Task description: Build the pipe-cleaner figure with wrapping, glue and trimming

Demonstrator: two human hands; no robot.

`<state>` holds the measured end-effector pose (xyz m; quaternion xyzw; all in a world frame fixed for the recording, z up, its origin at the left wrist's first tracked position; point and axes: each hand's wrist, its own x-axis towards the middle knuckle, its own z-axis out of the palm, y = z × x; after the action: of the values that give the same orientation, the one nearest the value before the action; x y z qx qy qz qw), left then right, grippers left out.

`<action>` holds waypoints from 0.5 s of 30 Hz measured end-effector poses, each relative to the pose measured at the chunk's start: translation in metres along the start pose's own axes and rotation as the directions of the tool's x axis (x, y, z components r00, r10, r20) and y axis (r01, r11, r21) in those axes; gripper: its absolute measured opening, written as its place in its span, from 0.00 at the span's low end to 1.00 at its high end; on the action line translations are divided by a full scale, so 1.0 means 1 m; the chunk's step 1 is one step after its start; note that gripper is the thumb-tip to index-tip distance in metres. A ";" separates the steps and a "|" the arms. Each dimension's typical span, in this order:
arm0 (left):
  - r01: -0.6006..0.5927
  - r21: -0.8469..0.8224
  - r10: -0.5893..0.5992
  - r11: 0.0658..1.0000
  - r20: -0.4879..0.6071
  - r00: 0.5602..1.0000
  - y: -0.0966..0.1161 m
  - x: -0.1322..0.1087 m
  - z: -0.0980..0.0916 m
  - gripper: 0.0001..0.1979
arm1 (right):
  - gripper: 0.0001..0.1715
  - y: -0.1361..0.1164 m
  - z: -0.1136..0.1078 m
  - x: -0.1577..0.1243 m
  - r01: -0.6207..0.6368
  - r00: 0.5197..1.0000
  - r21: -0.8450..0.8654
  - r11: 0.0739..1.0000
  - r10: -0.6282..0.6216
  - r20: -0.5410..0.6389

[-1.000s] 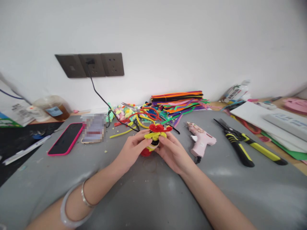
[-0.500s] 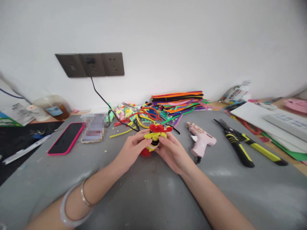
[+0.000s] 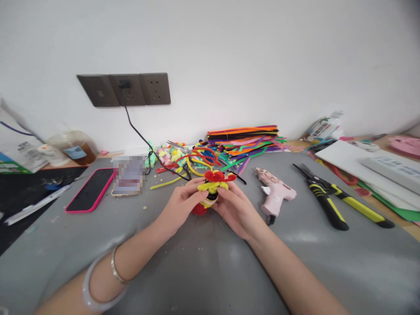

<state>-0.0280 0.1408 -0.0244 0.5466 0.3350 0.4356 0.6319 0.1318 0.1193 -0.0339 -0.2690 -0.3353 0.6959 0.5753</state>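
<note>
Both of my hands meet at the middle of the grey mat [image 3: 203, 262], closed round a small pipe-cleaner figure [image 3: 213, 186] in yellow and red with a black band. My left hand [image 3: 180, 205] pinches its left side with thumb and fingers. From the other side my right hand [image 3: 238, 208] grips it, fingertips on the yellow part. The figure's red base rests near the mat. Two bracelets sit on my left wrist.
A pink glue gun [image 3: 275, 192] and yellow-black pliers [image 3: 331, 199] lie to the right. Stacked colourful pipe cleaners [image 3: 244, 140] and loose scraps are behind the figure. A pink-cased phone [image 3: 90, 190] lies to the left; white boards [image 3: 370, 168] sit far right. A cable hangs from the wall socket [image 3: 126, 89].
</note>
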 end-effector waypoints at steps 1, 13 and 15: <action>0.002 -0.003 -0.002 1.000 -0.001 1.000 0.000 0.000 0.000 0.11 | 0.16 0.000 0.000 0.000 -0.001 1.000 0.004 1.000 0.001 -0.004; 0.086 -0.187 -0.110 0.979 -0.123 0.986 0.005 0.009 -0.005 0.11 | 0.20 -0.010 0.001 0.030 -0.163 0.986 -0.020 0.986 0.164 0.027; 0.067 -0.238 -0.113 0.969 -0.183 0.977 0.003 0.013 -0.006 0.12 | 0.21 -0.015 0.002 0.042 -0.219 0.975 -0.051 0.974 0.220 0.025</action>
<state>-0.0290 0.1553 -0.0214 0.4085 0.3671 0.4936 0.6743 0.1315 0.1617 -0.0205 -0.3076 -0.3288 0.7509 0.4832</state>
